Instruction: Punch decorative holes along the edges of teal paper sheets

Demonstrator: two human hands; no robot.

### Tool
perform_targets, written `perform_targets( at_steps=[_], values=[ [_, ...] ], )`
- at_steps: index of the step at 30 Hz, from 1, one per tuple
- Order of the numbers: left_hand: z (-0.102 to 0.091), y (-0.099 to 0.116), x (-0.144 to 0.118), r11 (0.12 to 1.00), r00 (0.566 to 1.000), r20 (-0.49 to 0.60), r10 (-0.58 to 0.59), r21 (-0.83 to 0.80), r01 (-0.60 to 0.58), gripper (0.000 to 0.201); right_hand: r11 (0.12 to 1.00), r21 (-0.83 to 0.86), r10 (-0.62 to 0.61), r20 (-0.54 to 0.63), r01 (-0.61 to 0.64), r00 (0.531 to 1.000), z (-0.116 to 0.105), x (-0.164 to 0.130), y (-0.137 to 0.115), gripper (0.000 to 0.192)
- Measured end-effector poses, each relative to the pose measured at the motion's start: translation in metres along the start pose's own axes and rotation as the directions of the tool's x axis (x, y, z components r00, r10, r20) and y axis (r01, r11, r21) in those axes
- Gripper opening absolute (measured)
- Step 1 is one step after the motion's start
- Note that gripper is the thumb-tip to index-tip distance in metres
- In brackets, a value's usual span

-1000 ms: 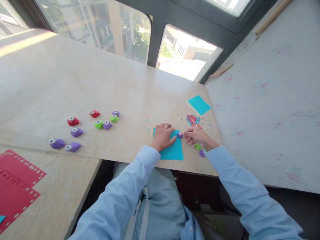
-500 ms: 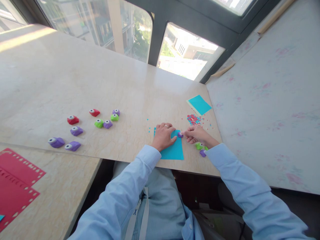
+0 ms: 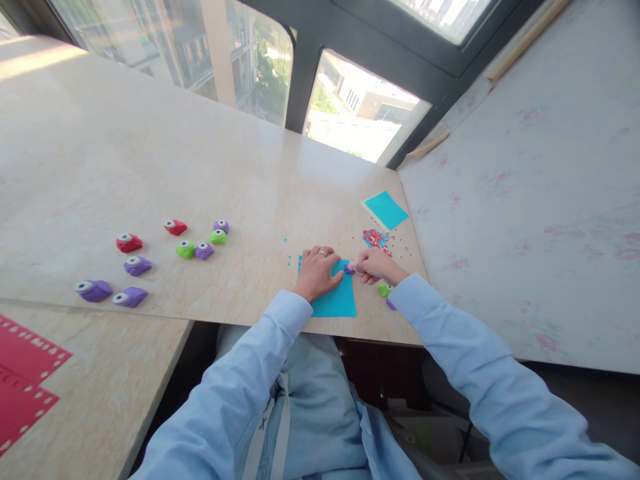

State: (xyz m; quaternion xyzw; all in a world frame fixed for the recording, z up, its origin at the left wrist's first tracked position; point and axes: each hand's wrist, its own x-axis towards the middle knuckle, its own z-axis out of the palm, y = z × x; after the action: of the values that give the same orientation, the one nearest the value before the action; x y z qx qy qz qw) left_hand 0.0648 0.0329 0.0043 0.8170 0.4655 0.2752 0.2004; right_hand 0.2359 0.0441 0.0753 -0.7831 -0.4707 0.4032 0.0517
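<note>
A pale marbled tabletop [image 3: 200,173] runs up to the dark-framed window [image 3: 305,67], with a flower-patterned wall [image 3: 525,233] on my right. My right hand [image 3: 376,265] is closed, thumb and fingers gripping a small purple craft punch with a white top [image 3: 348,270], set at the right edge of a square bright-blue paper sheet [image 3: 337,303]. My left hand [image 3: 318,275] lies open and palm down on that sheet, fingers slightly spread. Half a second ago the punch sat at this same edge; now my right hand looks more bunched around it.

Just under my right wrist are a lime-green punch [image 3: 384,289] and another purple punch [image 3: 391,305], more covered by my light-blue cuff [image 3: 417,297] than before. Beyond my knuckles lies a heap of red and blue paper bits [image 3: 375,238], and past it a blue sheet over pale yellow paper [image 3: 387,210]. Well to my left stand two red, two green and five purple punches [image 3: 130,297]. The view has swung rightward, so the red hole-edged paper [image 3: 30,353] at lower left shows less, its blue scrap gone from sight.
</note>
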Motion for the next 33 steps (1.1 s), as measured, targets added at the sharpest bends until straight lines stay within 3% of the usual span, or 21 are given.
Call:
perform_targets(
  at_steps=[6, 15, 18, 21, 25, 28, 33],
  values=[
    [0.0, 0.0, 0.0, 1.0, 1.0, -0.008, -0.002, -0.02, 0.002, 0.027, 0.995, -0.095, -0.002, -0.012, 0.001, 1.0, 0.004, 0.006, -0.003, 0.035],
    [0.001, -0.001, 0.0, 1.0, 1.0, -0.023, 0.005, -0.012, -0.005, 0.027, 0.999, 0.011, -0.04, -0.012, 0.041, 0.999, 0.001, 0.002, 0.005, 0.035],
    [0.001, -0.002, 0.001, 1.0, 1.0, -0.022, -0.004, -0.022, 0.003, 0.026, 0.986, 0.088, -0.14, -0.048, 0.143, 0.989, -0.001, -0.003, 0.014, 0.03],
    [0.0, -0.001, 0.001, 0.999, 1.0, -0.013, -0.016, -0.03, 0.015, 0.026, 0.932, 0.061, -0.348, -0.128, 0.358, 0.929, -0.001, -0.003, 0.024, 0.024],
    [0.0, -0.001, 0.001, 0.999, 1.0, -0.012, -0.021, -0.033, 0.02, 0.026, 0.776, -0.238, -0.616, -0.086, 0.584, 0.783, 0.0, 0.001, 0.03, 0.036],
    [0.0, -0.001, 0.001, 1.0, 1.0, -0.023, -0.016, -0.026, 0.016, 0.026, 0.662, -0.437, -0.691, -0.043, 0.609, 0.721, -0.001, 0.003, 0.032, 0.017],
    [0.001, -0.002, 0.001, 1.0, 0.999, -0.03, -0.017, -0.022, 0.017, 0.024, 0.605, -0.542, -0.709, -0.032, 0.583, 0.705, -0.008, 0.003, 0.043, 0.016]
  ],
)
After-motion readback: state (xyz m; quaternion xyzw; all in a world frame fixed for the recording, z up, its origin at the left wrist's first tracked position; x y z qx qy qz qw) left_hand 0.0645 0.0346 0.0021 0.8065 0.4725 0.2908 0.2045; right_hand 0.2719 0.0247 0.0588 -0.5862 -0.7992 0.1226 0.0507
